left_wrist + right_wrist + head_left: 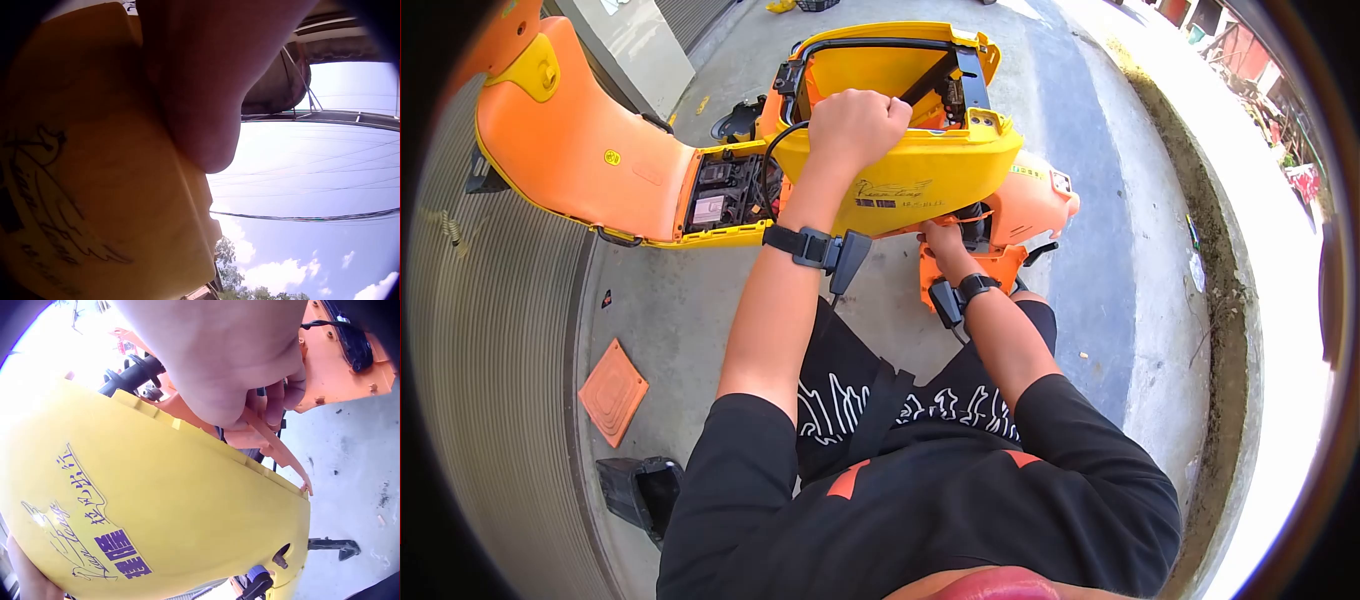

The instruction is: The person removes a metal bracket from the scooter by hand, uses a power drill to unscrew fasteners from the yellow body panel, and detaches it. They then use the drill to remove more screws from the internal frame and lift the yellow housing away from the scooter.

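A yellow scooter body panel [940, 175] with dark lettering stands in front of the person, around an open bay with a black tube frame. My left hand [855, 125] grips its top edge, knuckles up, with the fingertips hidden behind the rim. Lower and to the right, my right hand [945, 240] reaches in under the yellow panel. In the right wrist view, its fingers curl around a thin orange trim piece [278, 447] along the yellow panel's edge. Beside that hand is a larger orange panel [350, 369], and a black coil spring shock [134, 375] shows behind.
Leftward extends the scooter's orange footboard [590, 150], next to an uncovered compartment [720, 190] with wiring. An orange square cover [613, 392] and a black bin [640, 490] lie on the concrete by a ribbed shutter [500, 400]. A concrete kerb [1230, 330] runs along the right.
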Demonstrator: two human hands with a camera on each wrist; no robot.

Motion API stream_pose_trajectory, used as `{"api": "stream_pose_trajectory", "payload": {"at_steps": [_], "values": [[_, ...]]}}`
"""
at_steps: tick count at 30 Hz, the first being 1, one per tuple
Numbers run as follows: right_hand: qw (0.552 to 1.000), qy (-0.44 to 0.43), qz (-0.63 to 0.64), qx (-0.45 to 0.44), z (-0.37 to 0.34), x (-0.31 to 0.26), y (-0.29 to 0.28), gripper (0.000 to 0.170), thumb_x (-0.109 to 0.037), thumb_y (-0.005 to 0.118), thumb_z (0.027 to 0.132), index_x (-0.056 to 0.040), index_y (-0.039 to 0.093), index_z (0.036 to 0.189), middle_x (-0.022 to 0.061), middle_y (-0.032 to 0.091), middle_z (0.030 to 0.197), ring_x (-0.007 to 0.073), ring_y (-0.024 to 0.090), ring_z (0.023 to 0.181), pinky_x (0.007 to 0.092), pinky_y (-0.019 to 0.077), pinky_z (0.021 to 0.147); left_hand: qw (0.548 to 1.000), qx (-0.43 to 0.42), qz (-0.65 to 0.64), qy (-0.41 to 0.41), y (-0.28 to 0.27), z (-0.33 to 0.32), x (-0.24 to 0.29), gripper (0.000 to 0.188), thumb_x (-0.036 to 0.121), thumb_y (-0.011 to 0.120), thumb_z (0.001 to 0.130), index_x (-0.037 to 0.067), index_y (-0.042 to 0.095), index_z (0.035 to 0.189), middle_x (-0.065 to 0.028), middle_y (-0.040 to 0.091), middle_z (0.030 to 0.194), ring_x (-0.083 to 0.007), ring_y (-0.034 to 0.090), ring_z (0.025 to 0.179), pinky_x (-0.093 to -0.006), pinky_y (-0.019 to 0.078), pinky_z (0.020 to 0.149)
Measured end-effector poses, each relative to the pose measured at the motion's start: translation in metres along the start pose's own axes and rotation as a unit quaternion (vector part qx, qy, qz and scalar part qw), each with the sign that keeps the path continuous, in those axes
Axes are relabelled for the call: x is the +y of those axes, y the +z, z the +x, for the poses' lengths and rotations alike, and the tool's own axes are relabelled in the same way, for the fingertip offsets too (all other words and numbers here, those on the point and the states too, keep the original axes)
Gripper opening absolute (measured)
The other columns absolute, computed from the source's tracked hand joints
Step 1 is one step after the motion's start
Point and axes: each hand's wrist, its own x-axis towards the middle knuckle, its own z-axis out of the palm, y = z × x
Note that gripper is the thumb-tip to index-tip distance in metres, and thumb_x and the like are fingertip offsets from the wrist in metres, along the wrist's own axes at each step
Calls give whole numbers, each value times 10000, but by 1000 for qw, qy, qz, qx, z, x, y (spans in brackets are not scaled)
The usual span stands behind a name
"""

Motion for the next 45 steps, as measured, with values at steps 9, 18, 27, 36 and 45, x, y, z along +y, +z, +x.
{"api": "stream_pose_trajectory", "payload": {"at_steps": [9,18,27,36,45], "values": [[996,-82,20,26,16,23,4,205,-121,612,904,20,622,1052,66,662,944,158,612,724,284,472,608,1000,-5,-15,-6,-4,0,3,409,329,472,844,39,730,715,-195,677,705,-354,684,684,-459,550,666],[993,-117,-26,-5,-13,6,-9,272,-193,621,923,16,586,1093,81,673,971,151,635,827,294,487,659,999,44,-9,3,3,0,2,390,310,483,841,57,725,669,-173,669,661,-342,672,627,-453,544,611],[968,45,-163,-183,-57,-52,-72,260,-195,512,972,-9,632,1108,60,693,994,140,682,813,252,510,659,988,143,-5,49,10,-9,1,380,284,505,865,50,671,616,-123,626,602,-304,635,565,-427,509,535],[933,-250,-255,-40,67,-174,-148,317,-190,548,949,14,608,1183,130,694,980,192,682,831,286,525,703,981,188,-25,48,15,-12,2,403,300,548,884,56,629,574,-99,594,571,-294,608,540,-421,474,494],[890,-256,-228,-300,207,-194,-117,496,-128,760,833,-39,572,1283,56,669,1149,162,615,1060,315,501,917,975,208,-50,64,9,-13,3,389,247,551,861,49,607,531,-119,576,550,-298,596,527,-423,473,501]]}}
